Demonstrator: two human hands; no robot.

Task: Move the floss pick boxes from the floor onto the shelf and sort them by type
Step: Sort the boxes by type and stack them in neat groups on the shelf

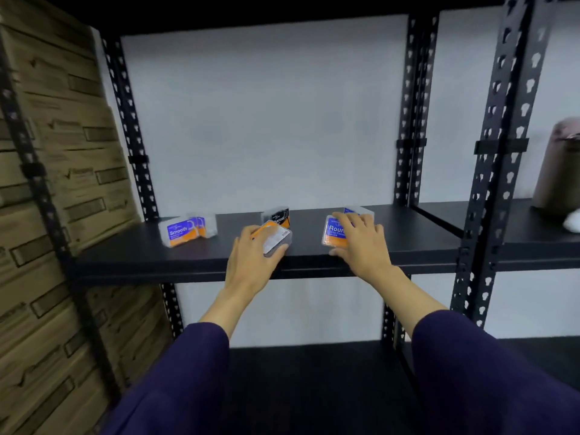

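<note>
Two floss pick boxes are shown being set down near the front edge of the shelf (408, 243). A box with its printed back uppermost (276, 240) is held in the left hand (251, 262), fingers curled round its near end, just in front of an upright "Charcoal" box (281, 217). A "Round" box (334, 235) is covered by the right hand (361, 243), whose fingers are spread over its top; a firm grip cannot be told. Another blue-topped box (357, 211) stands behind it. "Smooth" boxes (185, 230) are grouped toward the left end. The boxes are judged light, rigid, smooth clear plastic, likely slippery; hold is best taken across the short sides. Stacked cartons (56, 183) stand left of the rack.
</note>
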